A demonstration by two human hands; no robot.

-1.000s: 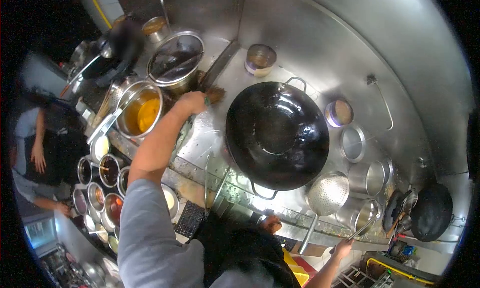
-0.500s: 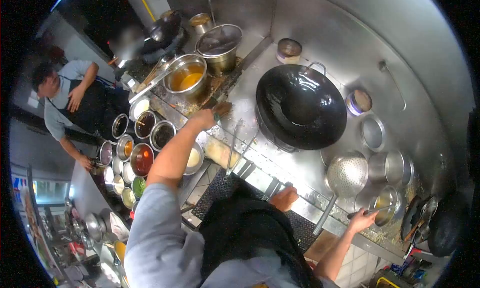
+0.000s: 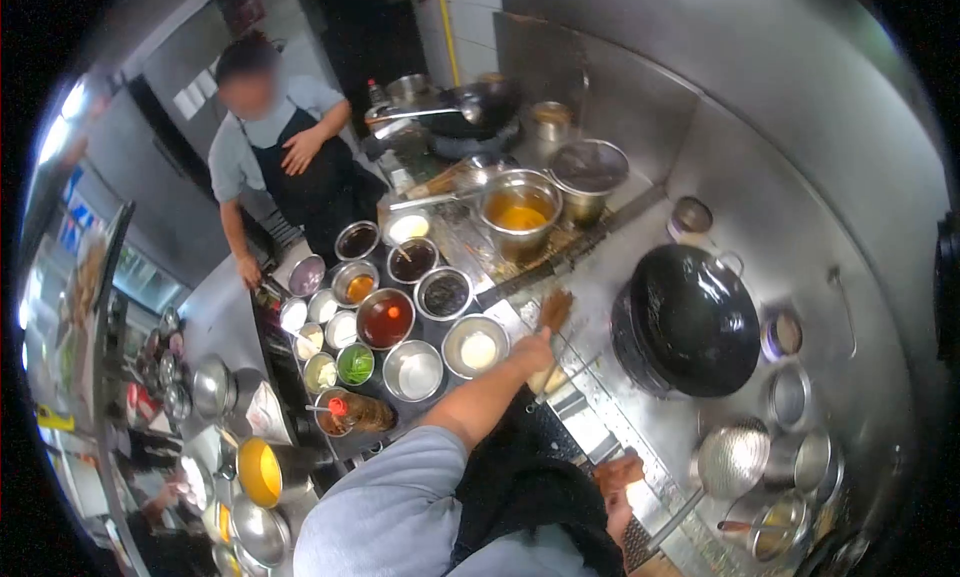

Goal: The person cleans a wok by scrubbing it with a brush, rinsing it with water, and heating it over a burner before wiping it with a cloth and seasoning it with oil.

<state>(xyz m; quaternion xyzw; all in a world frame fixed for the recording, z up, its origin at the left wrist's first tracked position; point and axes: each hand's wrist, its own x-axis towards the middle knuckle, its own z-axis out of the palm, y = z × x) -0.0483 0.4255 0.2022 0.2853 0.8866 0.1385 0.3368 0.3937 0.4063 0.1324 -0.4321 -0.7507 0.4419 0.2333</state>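
Note:
My left hand (image 3: 534,353) is closed round the handle of a brown-bristled wok brush (image 3: 556,310). Its bristles point away from me, over the counter left of a large black wok (image 3: 700,327) on the burner. A folded pale cloth (image 3: 548,380) lies close below this hand. My right hand (image 3: 616,497) is low at the stove's front edge, beside a brownish lump (image 3: 617,468); its fingers are blurred. A perforated strainer (image 3: 733,460) rests right of it. Farther right, a wooden-handled utensil (image 3: 737,526) lies across a metal pot (image 3: 782,542).
Several bowls stand on the left, among them red sauce (image 3: 386,319) and chopped greens (image 3: 356,364). Behind them are a pot of orange oil (image 3: 520,217) and a lidded pot (image 3: 590,172). A co-worker (image 3: 290,147) stands at the back left, one hand on the chest.
My view has turned left, so everything sits farther right. My right hand has left the utensil handle at the pot and drawn back toward my body. The brush now points more steeply away from me.

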